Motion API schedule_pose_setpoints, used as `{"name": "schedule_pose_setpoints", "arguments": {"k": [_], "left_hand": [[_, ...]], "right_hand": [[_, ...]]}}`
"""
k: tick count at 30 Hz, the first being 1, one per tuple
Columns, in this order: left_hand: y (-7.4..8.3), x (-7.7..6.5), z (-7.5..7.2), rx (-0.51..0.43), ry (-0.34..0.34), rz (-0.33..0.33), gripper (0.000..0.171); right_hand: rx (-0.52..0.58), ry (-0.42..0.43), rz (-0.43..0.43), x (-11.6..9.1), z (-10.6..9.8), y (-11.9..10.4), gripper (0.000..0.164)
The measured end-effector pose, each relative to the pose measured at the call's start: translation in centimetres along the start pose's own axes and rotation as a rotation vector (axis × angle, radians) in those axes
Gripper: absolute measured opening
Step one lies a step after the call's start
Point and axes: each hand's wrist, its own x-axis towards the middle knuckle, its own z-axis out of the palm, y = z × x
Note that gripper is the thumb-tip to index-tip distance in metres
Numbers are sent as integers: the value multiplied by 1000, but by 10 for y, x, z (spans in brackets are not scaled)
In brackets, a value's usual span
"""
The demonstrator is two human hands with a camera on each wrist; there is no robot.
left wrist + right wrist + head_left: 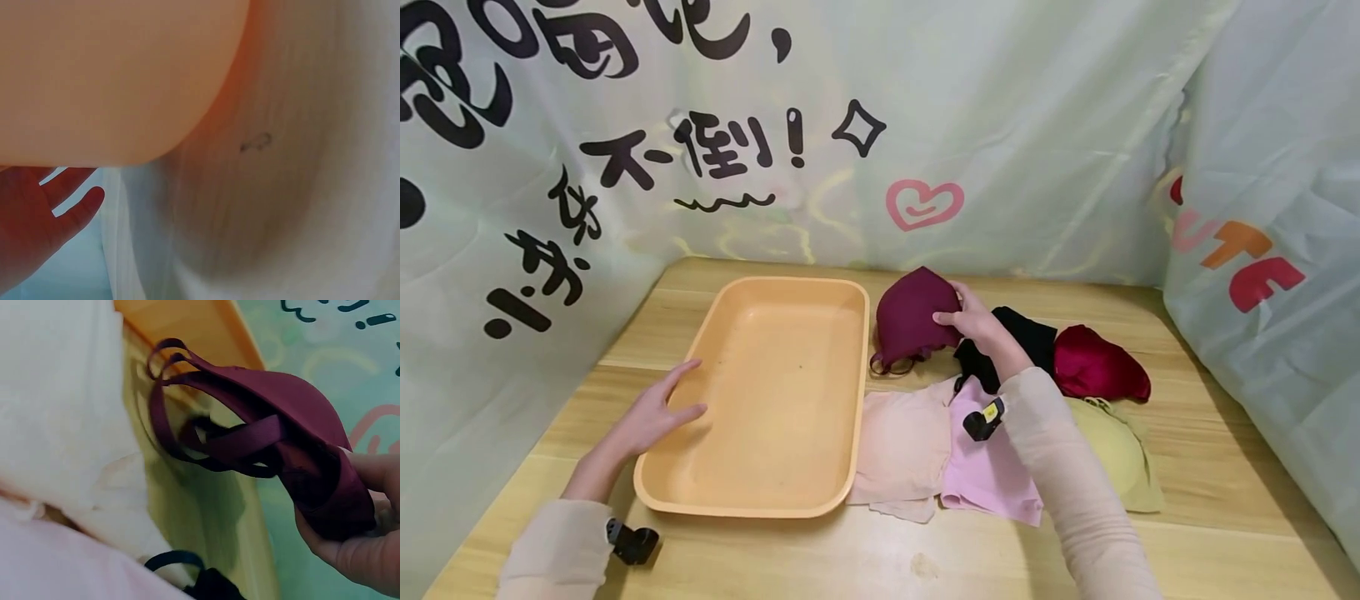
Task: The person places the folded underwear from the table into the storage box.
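Observation:
My right hand (972, 321) pinches a plum-coloured bra (916, 312) by the edge of a cup, thumb on one side and fingers on the other. In the right wrist view the bra's straps (247, 440) dangle in loops over the table. My left hand (658, 408) is at the left rim of an orange plastic tray (760, 504), its fingers spread and fairly straight. From the left wrist, the tray's wall (125, 81) covers part of those fingers.
Right of the tray lie a pale pink garment (902, 446), a lilac one (988, 475), a black one (1033, 333), a shiny dark red bra (1097, 367) and a yellow-green one (1108, 446). Printed curtains (1037, 150) stand behind and beside the wooden table (865, 558).

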Motion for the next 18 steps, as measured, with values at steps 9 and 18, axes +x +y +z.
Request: {"name": "schedule_pose_setpoints", "arguments": {"k": [9, 18], "left_hand": [[-1, -1, 1, -27, -6, -8, 70], [-4, -2, 1, -46, 5, -3, 69]], "right_hand": [[151, 155, -63, -1, 7, -19, 68], [236, 188, -164, -4, 25, -39, 66]]}}
